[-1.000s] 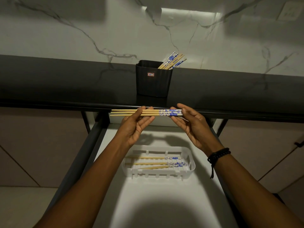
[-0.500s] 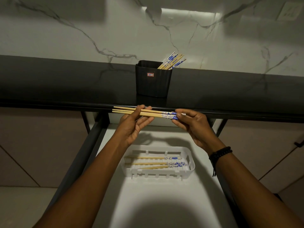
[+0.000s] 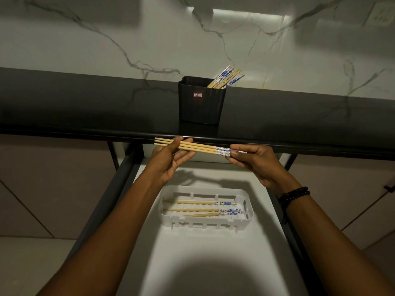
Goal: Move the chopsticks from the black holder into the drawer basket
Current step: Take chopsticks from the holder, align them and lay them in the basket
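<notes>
A bundle of bamboo chopsticks (image 3: 201, 148) with blue-and-white ends lies across both my hands, just below the counter edge. My left hand (image 3: 171, 159) supports the plain ends with thumb on top; my right hand (image 3: 254, 161) pinches the patterned ends. The black holder (image 3: 202, 103) stands on the dark counter with several more chopsticks (image 3: 226, 76) leaning to its right. Below my hands, the white basket (image 3: 248, 218) in the open drawer holds three chopsticks (image 3: 201, 209) lying lengthwise.
The dark counter (image 3: 85, 107) runs across the view with a marble wall (image 3: 149, 39) behind. The open drawer (image 3: 213, 253) has a white floor and dark side rails. A black bead bracelet (image 3: 294, 194) is on my right wrist.
The held bundle has tilted, its left end rising and right end dropping slightly. My right fingers closed onto the patterned ends, and both hands shifted a little.
</notes>
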